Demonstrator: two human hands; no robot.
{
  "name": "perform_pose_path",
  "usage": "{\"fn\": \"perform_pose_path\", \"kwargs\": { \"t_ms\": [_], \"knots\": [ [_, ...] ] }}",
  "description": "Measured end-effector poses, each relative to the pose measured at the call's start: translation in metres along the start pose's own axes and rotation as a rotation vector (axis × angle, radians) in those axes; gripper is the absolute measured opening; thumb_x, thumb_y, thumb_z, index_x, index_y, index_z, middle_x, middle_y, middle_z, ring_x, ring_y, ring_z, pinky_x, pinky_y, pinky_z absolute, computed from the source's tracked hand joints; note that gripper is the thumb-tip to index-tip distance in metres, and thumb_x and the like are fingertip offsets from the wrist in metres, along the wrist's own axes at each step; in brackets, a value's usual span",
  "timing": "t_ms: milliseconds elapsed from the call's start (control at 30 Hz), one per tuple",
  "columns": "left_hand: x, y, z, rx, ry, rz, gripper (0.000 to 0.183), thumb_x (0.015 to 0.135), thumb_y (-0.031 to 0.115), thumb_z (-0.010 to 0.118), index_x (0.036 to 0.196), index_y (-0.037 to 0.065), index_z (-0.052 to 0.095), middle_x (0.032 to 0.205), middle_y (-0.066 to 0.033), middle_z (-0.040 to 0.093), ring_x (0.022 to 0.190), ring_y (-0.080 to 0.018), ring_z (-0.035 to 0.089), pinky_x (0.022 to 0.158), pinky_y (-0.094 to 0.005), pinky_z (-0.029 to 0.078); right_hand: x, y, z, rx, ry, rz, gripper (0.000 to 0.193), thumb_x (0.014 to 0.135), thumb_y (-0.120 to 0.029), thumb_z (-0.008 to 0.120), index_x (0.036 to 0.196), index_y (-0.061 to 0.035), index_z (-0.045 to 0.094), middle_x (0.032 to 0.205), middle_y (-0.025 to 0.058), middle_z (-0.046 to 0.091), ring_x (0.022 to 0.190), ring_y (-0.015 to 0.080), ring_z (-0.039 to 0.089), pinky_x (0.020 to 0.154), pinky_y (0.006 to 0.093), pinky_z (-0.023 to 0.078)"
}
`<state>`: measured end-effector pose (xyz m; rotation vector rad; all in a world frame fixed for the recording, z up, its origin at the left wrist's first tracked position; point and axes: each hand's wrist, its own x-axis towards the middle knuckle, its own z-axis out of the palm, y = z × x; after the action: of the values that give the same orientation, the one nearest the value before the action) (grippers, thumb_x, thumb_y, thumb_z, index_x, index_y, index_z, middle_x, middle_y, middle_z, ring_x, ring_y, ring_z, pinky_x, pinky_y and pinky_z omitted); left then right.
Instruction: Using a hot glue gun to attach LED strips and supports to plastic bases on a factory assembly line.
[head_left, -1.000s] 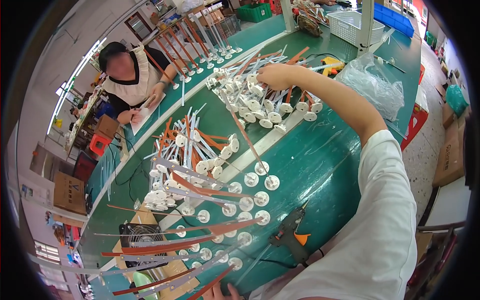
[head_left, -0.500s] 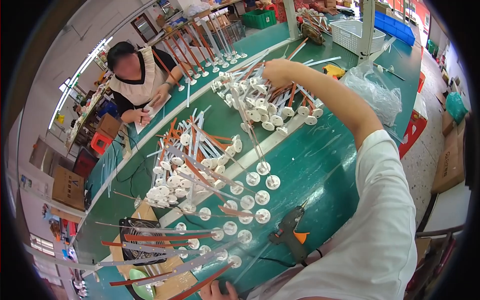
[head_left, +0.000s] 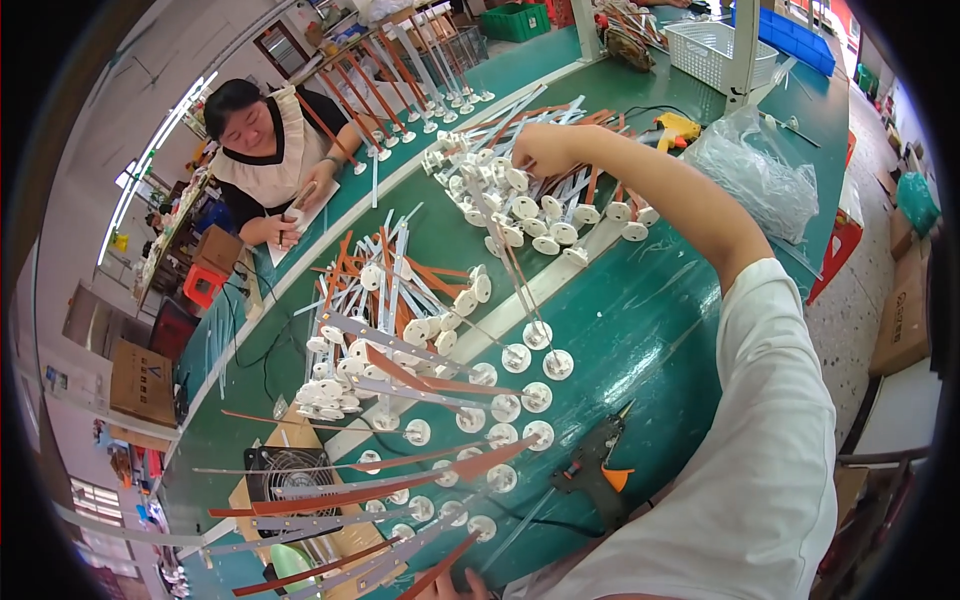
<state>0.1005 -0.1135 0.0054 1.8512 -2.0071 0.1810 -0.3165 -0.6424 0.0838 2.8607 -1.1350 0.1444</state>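
Observation:
My right hand (head_left: 545, 150) reaches to the far pile of brown and grey strips with white round bases (head_left: 560, 232). Its fingers are curled down among the bases; what they grip is hidden. At the lower edge my left hand (head_left: 450, 586) shows only in part, beside a brown strip (head_left: 440, 565) on a white base. Whether it holds that strip I cannot make out. In front of me stand several similar strips on round white bases (head_left: 538, 397), upright in rows. A dark glue gun (head_left: 597, 470) with an orange trigger lies right of them.
A second pile of strips (head_left: 375, 300) lies left of centre. A black fan (head_left: 290, 478) sits on cardboard at lower left. Across the table a person (head_left: 275, 180) works with their hands on paper. Clear plastic bag (head_left: 750, 180), yellow glue gun (head_left: 677, 128) and white basket (head_left: 697, 57) lie far right.
My right hand has dipped slightly lower into the far pile, its fingers now among the bases. The view has shifted a little. My left hand stays at the lower edge.

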Motion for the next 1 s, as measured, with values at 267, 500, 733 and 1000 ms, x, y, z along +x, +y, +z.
{"fn": "perform_pose_path", "kwargs": {
  "t_ms": [267,500,733,1000],
  "knots": [
    [-0.01,-0.008,0.012,0.044,0.069,0.016,0.027,0.072,0.02,0.068,0.092,0.004,0.059,0.091,-0.0167,0.057,0.08,-0.0369,0.054,0.071,-0.0478,0.042,-0.006,-0.028,-0.015,0.053,0.037,0.016,0.022,0.067,0.0,0.058,0.088,-0.0018,0.064,0.081,0.0185,0.065,0.077,0.0381,0.061,0.068,0.0447,0.046],
    [-0.001,-0.009,0.01,-0.044,0.121,0.117,0.02,0.069,0.013,0.064,0.083,0.002,0.054,0.076,-0.0143,0.05,0.064,-0.0327,0.05,0.055,-0.0407,0.038,-0.012,-0.021,-0.028,0.128,0.137,0.087,0.022,0.076,-0.014,0.061,0.096,-0.0053,0.063,0.092,0.0213,0.065,0.089,0.0402,0.061,0.077,0.045,0.048],
    [-0.006,-0.011,0.008,-0.05,0.112,0.116,0.02,0.069,0.013,0.064,0.082,0.001,0.054,0.076,-0.0145,0.05,0.066,-0.0322,0.05,0.055,-0.0403,0.038,-0.012,-0.041,-0.032,0.053,0.101,0.151,0.026,0.069,-0.028,0.072,0.086,-0.0077,0.068,0.083,0.0177,0.067,0.08,0.037,0.063,0.073,0.0447,0.051],
    [-0.001,-0.008,0.014,-0.063,0.107,0.119,0.02,0.069,0.012,0.063,0.082,0.001,0.054,0.076,-0.0146,0.05,0.066,-0.0326,0.05,0.055,-0.0405,0.038,0.008,-0.028,0.0,-0.058,-0.059,0.165,0.029,0.063,-0.019,0.078,0.088,-0.005,0.071,0.085,0.0197,0.068,0.084,0.036,0.066,0.073,0.0429,0.053]
  ]
}}
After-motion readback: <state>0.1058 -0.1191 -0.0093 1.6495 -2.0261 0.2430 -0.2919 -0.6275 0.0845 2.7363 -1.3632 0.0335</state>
